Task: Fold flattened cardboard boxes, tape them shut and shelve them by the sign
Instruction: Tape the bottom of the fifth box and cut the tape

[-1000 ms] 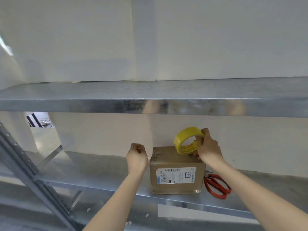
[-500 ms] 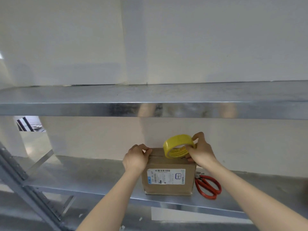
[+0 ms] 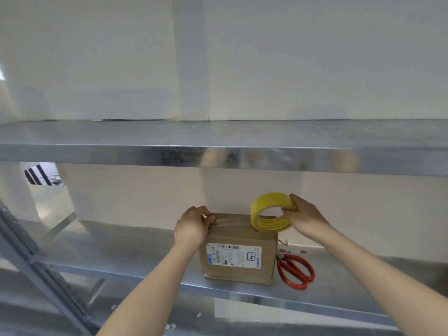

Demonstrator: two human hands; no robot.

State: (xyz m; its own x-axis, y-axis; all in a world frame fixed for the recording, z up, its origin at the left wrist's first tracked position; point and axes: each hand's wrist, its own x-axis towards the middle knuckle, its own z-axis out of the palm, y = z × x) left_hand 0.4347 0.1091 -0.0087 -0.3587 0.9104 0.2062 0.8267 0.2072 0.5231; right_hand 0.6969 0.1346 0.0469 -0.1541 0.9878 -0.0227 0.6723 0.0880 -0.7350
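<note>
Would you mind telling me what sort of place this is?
Probably a storeroom or packing area: metal shelving, a labelled cardboard box under a yellow tape roll, and red scissors beside it.

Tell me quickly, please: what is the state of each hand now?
Left hand: closed, gripping the box at its top left edge.
Right hand: closed, holding the tape roll.

Light: soft, even, fairly bright indoor light on the white wall | Glare: hazy smeared reflections along the upper shelf front edge | Shadows: faint, beneath that shelf | Distortion: wide-angle bowing toward edges | Focus: slightly soft overall
</note>
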